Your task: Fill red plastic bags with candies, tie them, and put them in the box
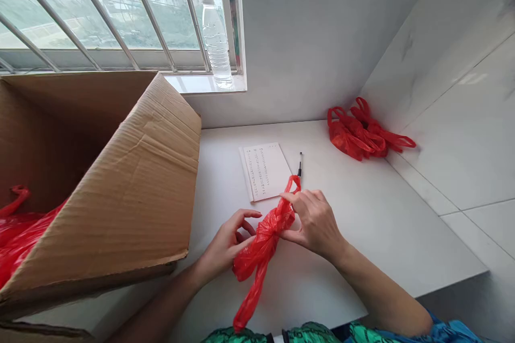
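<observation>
A knotted red plastic bag (263, 238) is in front of me above the white table, one twisted handle hanging towards me and another loop pointing away. My right hand (316, 222) grips the bag from the right, its thumb at the knot and its index finger by the upper loop. On the other side, my left hand (227, 244) has its fingers loosely curved and apart. Its thumb touches the bag's left side. Just beyond the hands lies a booklet (267, 169) with rows of small marks, and beside it a black pen (300, 165), partly behind the bag's loop.
An open cardboard box (137, 182) stands at the left with red plastic bags (28, 230) inside. More red bags (358, 131) lie in the back right corner against the tiled wall. A clear water bottle (216, 43) is on the sill of the barred window. The white table (382, 225) ends at the right.
</observation>
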Motion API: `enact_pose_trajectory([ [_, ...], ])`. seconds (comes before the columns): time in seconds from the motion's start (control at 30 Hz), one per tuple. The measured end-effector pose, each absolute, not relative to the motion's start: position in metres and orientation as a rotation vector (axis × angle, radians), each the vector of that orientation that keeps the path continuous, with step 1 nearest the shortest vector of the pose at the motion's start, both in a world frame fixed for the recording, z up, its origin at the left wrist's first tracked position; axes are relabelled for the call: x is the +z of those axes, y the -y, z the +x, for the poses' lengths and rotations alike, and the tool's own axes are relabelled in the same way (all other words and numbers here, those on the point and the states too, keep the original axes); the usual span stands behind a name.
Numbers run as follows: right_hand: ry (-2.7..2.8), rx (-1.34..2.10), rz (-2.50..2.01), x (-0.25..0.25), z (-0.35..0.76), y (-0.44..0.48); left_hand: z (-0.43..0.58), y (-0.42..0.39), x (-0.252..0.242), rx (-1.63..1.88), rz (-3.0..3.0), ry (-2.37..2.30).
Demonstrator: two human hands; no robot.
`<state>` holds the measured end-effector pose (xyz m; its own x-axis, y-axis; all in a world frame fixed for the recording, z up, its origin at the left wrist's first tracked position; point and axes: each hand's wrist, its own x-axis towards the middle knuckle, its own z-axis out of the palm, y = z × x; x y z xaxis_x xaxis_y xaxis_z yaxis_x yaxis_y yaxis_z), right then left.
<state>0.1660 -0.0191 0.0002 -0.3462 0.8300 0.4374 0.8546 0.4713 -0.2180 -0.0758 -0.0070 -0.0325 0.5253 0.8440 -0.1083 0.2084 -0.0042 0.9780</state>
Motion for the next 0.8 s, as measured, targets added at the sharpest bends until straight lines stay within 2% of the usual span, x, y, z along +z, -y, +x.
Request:
enact_pose_trajectory([
  [0.13,2.209,0.493,-1.544,-0.007,0.158,0.021,-0.065,0.018,-0.033,0.625,1.658,-0.856],
  [0.27,2.166,0.992,-1.285,-0.009,0.149,0.025,-0.061,0.021,-0.036,0.743,1.708,-0.826],
  [0.37,2.085,1.181,-1.125,-0.006,0.150,0.025,-0.065,0.019,-0.037,0.766,1.705,-0.818],
  [0.5,1.972,1.126,-1.084,-0.001,0.165,0.018,-0.076,0.010,-0.037,0.785,1.662,-0.866],
  [0.63,1.851,0.965,-1.252,0.003,0.186,0.008,-0.088,0.000,-0.040,0.800,1.738,-0.989],
  [0.8,2.020,0.809,-1.312,0.008,0.190,0.007,-0.091,-0.001,-0.036,0.690,1.998,-1.063],
])
